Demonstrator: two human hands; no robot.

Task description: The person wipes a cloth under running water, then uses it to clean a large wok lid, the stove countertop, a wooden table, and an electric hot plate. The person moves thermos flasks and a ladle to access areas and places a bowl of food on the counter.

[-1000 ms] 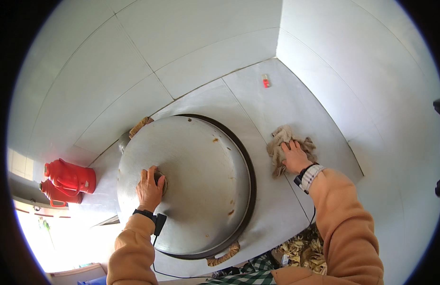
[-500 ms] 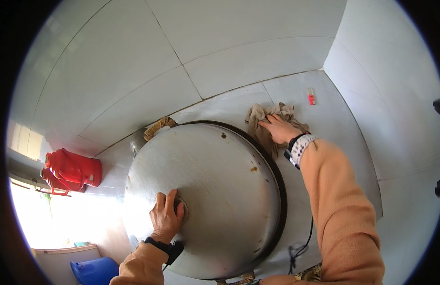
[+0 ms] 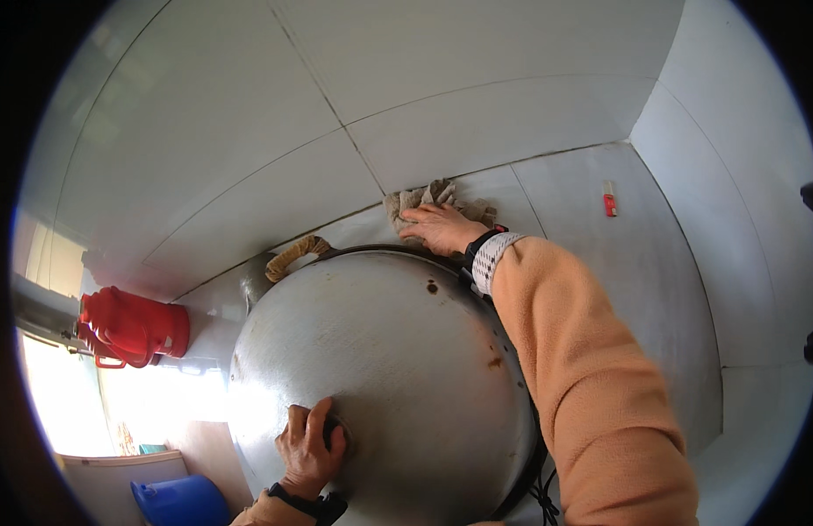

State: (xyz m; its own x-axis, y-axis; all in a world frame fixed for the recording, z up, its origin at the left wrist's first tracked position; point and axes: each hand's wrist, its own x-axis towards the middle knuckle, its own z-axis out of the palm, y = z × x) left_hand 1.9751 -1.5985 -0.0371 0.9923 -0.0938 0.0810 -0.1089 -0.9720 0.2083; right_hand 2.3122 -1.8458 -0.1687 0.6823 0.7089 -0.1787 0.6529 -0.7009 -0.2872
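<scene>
A large round metal lid [image 3: 398,351], dull grey with a few brown spots, covers a wide dark-rimmed pan. My left hand [image 3: 308,447] is closed round the dark knob [image 3: 334,432] at its middle. Beyond the lid's far edge, my right hand [image 3: 442,230] presses a crumpled grey-brown cloth [image 3: 408,203] onto the tiled counter [image 3: 582,237], close to the wall. The fingers lie over the cloth, and its folds stick out around them. Left of the cloth, a cloth-wrapped handle [image 3: 292,256] rises from the pan's far side.
Two red thermos flasks [image 3: 143,326] stand at the left near a bright window. A red lighter-sized object [image 3: 609,202] lies on the counter's right part. At the lower left is a blue bucket [image 3: 183,501]. A black cord [image 3: 545,500] runs beside the pan at the lower right.
My right hand has slid the cloth leftward, from the pan's right side to behind its far edge by the wall. My left hand still holds the knob. The view has shifted slightly.
</scene>
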